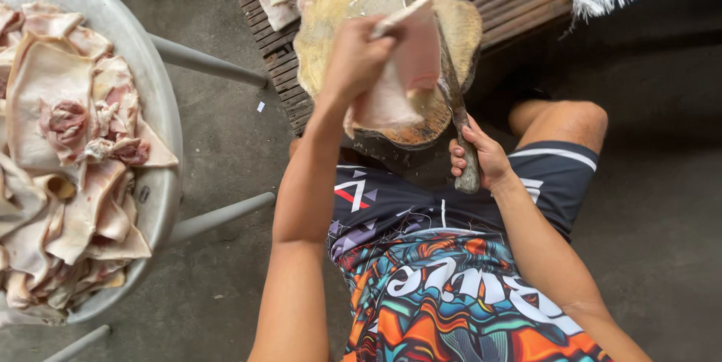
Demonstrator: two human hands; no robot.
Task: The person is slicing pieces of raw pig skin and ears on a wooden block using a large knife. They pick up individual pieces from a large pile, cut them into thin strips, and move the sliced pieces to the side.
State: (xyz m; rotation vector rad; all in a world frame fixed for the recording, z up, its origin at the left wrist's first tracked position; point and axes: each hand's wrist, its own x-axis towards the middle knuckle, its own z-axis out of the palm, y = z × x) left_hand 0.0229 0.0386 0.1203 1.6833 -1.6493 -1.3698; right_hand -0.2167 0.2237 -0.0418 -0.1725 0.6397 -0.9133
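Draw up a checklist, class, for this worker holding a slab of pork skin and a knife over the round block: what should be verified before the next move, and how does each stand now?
1. Left hand grips the pale pink slab of pork skin: ok.
2. Right hand closed on the long dark-handled knife: ok.
3. Left fingers clear of the blade: cannot tell.
4. Round yellowish wooden chopping block beneath the slab: ok.
5. Grey metal basin of skins beside the left arm: ok.
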